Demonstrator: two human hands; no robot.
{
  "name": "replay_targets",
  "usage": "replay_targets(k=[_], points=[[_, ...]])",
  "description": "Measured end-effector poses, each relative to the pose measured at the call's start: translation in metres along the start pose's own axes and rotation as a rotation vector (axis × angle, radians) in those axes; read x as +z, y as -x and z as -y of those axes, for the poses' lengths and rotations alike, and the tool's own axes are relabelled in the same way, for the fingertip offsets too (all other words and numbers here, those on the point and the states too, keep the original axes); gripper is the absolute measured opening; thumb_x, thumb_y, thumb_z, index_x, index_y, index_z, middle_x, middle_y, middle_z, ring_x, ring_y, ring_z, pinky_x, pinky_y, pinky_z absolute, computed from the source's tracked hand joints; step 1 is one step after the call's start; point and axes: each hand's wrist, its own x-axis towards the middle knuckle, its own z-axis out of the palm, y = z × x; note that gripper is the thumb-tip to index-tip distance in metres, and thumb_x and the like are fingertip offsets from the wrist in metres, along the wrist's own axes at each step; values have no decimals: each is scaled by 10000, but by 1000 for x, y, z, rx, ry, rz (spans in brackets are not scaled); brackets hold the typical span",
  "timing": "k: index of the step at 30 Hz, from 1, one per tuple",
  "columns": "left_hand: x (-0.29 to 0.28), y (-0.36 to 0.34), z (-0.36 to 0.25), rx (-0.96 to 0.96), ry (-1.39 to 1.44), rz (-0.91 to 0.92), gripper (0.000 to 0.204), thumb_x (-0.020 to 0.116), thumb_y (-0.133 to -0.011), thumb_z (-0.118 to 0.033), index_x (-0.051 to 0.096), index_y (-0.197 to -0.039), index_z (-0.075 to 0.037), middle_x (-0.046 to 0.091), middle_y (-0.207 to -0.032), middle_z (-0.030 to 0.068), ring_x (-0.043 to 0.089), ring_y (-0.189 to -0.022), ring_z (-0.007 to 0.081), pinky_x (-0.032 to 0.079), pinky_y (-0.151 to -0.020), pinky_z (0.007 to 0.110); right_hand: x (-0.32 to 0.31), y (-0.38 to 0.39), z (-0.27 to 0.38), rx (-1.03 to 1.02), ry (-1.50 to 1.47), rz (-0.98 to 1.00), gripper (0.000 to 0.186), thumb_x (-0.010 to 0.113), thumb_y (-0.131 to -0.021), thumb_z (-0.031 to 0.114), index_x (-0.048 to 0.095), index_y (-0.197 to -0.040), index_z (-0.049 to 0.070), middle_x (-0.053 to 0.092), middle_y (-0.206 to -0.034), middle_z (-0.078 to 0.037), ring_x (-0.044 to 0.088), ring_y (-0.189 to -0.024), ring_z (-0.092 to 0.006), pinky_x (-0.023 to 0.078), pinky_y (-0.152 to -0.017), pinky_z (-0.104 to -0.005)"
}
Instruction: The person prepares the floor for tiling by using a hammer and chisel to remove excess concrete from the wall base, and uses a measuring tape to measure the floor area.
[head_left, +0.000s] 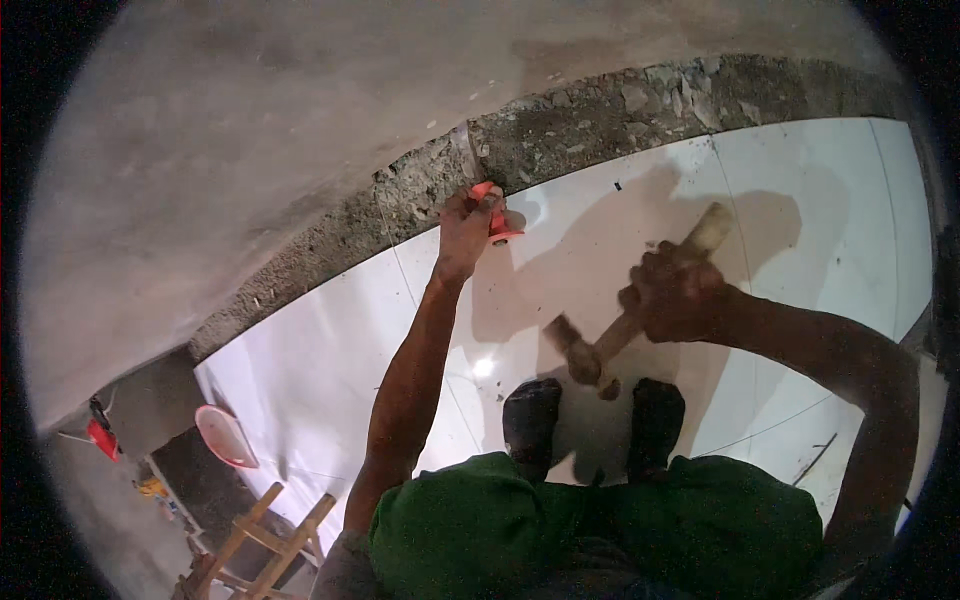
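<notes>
My left hand (pixel 463 236) is wrapped round a red hand tool (pixel 503 232) with a flared foot, which rests on the pale floor tiles (pixel 340 330) at their far edge. Most of the tool's grip is hidden under my fingers, so its exact kind does not show. In my right hand (pixel 672 293) is a mallet (pixel 620 335), held by its light wooden handle (pixel 710 228). Its head (pixel 580 358) hangs blurred above the tiles, in front of my feet, and touches nothing that I can make out.
Beyond the tiles runs a rough strip of broken mortar (pixel 640 105) along a bare plaster wall (pixel 270 130). My dark shoes (pixel 532 415) stand on the tiles. To the left are a pink basin (pixel 225 436), a wooden stool (pixel 265 540) and a red object (pixel 103 438) by the wall.
</notes>
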Motion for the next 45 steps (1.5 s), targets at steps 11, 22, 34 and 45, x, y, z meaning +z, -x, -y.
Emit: replay_targets(k=[11,22,34,45], points=[[-22,-14,-3,-47,91,42,187,661,-1009,-141,643,-1107,17,664,-890,88,687,-765,209,680,-693,488,64,-72,-14,290,35,231,249,710,-786,337,693,-875,104,684,-799,-155,676,-785,-345,502,-768,-606],[-37,-36,11,96,-48,96,246,677,-991,-219,636,-951,20,636,-790,55,631,-636,152,539,-504,376,63,-83,0,154,112,-110,335,738,-679,304,693,-974,150,666,-861,-49,665,-858,-253,502,-848,-457],[-30,-38,-13,174,-479,96,166,685,-943,-178,672,-874,-27,680,-767,62,655,-668,162,525,-576,348,24,-105,26,198,8,228,367,783,-647,371,712,-940,162,694,-900,-54,699,-963,-269,507,-902,-481],[-38,-43,-8,153,-45,160,238,708,-932,-242,689,-835,-26,666,-726,57,620,-624,152,489,-554,358,24,-89,14,280,-54,220,326,770,-700,390,719,-908,145,711,-816,-117,714,-792,-297,546,-769,-480]])
